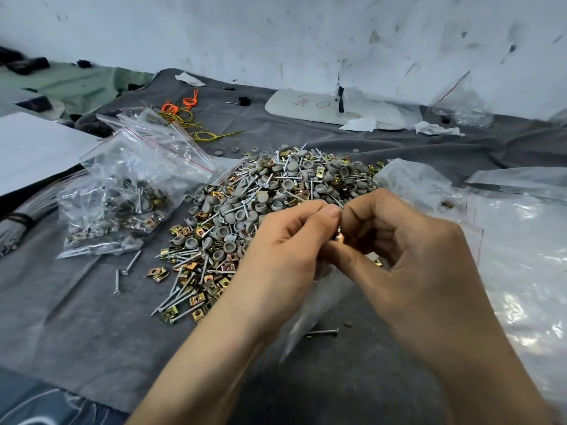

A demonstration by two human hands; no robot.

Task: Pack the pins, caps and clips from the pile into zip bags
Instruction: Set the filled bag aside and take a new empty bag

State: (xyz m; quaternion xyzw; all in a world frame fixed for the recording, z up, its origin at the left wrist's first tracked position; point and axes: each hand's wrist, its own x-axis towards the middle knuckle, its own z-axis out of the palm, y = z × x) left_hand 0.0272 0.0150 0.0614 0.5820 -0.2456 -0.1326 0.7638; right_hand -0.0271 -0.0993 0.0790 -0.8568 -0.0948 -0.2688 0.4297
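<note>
Left hand (pixel 285 256) and right hand (pixel 408 246) both pinch the mouth of a limp zip bag (pixel 319 305), near centre | pile (pixel 260 197) just beyond, pieces past counting | film looks light and slippery, best held by the stiffer seal strip | two stray pins (pixel 131 262) left of pile, one more below the bag

A wrinkled grey cloth (pixel 92 317) is covering the counter, with a white sheet (pixel 30 145) lying over its left edge. Orange ties (pixel 181 104) and yellow ties (pixel 205 134) are lying near the back, while a white oval board (pixel 306 107) is resting against the scuffed wall (pixel 276 32) beside crumpled paper scraps (pixel 360 124).
</note>
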